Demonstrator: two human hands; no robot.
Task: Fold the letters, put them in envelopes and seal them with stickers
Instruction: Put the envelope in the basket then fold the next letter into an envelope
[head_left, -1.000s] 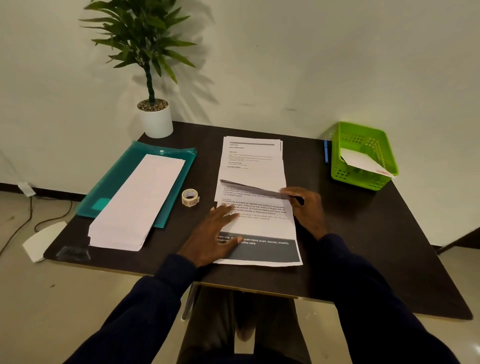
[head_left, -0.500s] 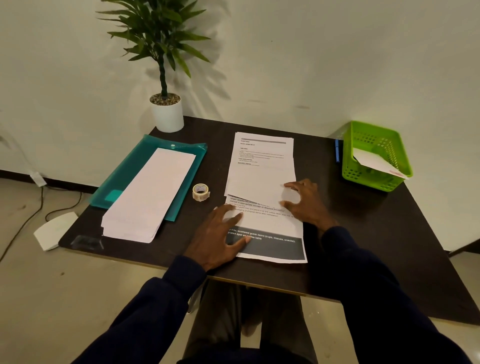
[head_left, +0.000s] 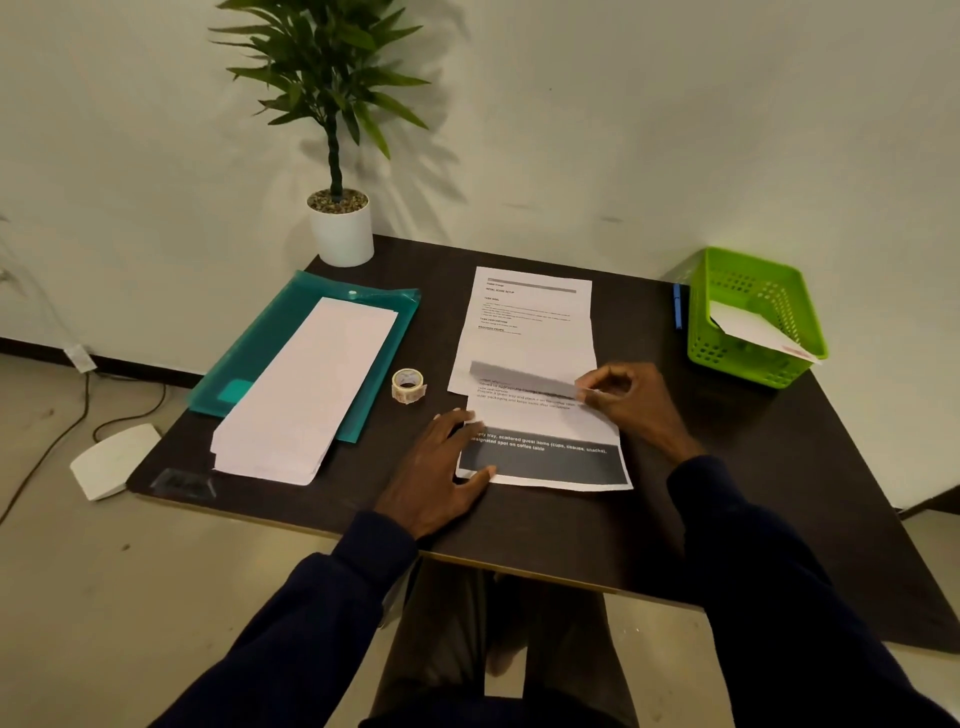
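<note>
A printed letter (head_left: 545, 436) with a dark band along its near edge lies in front of me. Its far edge is lifted off the table and blurred. My right hand (head_left: 623, 400) pinches that lifted edge at its right end. My left hand (head_left: 441, 467) lies flat, fingers spread, pressing the letter's near left corner. Further letters (head_left: 530, 322) lie stacked just behind. A pile of white envelopes (head_left: 306, 389) rests on a teal folder (head_left: 270, 343) at the left. A roll of stickers (head_left: 409, 385) stands between the pile and the letters.
A dark table (head_left: 753, 467) bears everything. A green basket (head_left: 753, 317) at the back right holds an envelope (head_left: 753, 327), with a blue pen (head_left: 677, 306) beside it. A potted plant (head_left: 340, 228) stands at the back left. The floor holds a white object (head_left: 111, 460) and cables.
My right hand went from lying flat on the sheets to pinching the letter's far edge, which now lifts. My left hand slid slightly left toward the corner. My view shifted left.
</note>
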